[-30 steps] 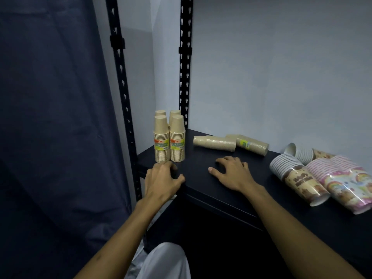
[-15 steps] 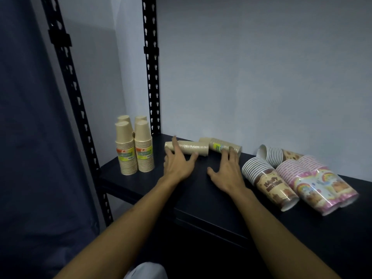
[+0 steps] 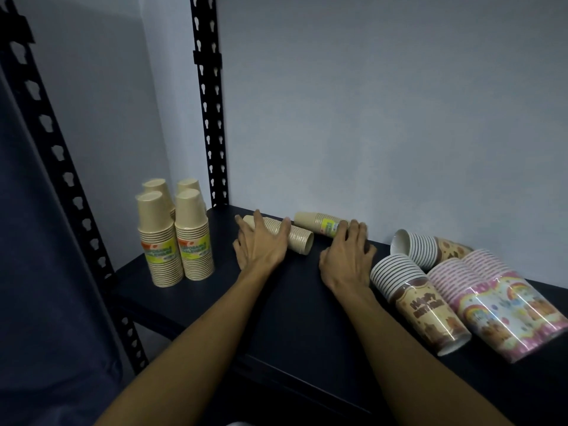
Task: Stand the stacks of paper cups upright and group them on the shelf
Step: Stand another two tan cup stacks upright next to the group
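Two kraft stacks lie on their sides at the back of the shelf (image 3: 276, 302), long axes running left to right. Your left hand (image 3: 261, 244) lies spread over the near stack (image 3: 299, 239); your right hand (image 3: 349, 256) reaches the labelled stack (image 3: 321, 222), fingers loosely curved on its end. Four upright stacks (image 3: 176, 238) stand well left; printed stacks (image 3: 461, 296) lie close on your right.
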Demonstrator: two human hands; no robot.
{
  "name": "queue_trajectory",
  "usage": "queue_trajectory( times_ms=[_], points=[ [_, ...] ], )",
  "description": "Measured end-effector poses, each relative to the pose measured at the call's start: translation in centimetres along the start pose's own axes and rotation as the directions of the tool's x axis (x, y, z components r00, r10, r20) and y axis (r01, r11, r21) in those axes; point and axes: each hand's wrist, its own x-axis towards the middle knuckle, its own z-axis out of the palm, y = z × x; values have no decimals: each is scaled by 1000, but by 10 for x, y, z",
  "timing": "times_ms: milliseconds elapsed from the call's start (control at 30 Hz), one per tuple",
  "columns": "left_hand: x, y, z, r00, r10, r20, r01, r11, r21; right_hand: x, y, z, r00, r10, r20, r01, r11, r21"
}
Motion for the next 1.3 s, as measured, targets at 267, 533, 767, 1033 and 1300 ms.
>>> queue_trajectory(
  times_ms=[267, 533, 767, 1033, 1300],
  points=[
    [-7, -7, -18, 994, 45, 103, -23, 978, -206, 3, -7, -4, 999, -32, -1, 31, 973, -228],
    [-35, -14, -35, 961, 174, 215, -96, 939, -330, -9, -3, -4, 972, -175, -155, 137, 964, -226],
    [-51, -27, -43, 991, 106, 81, -76, 946, -314, -34, 0, -17, 980, -175, -92, 185, 975, 120],
    [-80, -36, -57, 971, 195, 141, -174, 974, -147, -77, 5, -37, 1000, -21, -7, 22, 863, 505],
    [-81, -43, -67, 930, 314, 192, -201, 870, -451, -88, 11, -47, 989, 73, 130, -147, 618, 772]
  ],
)
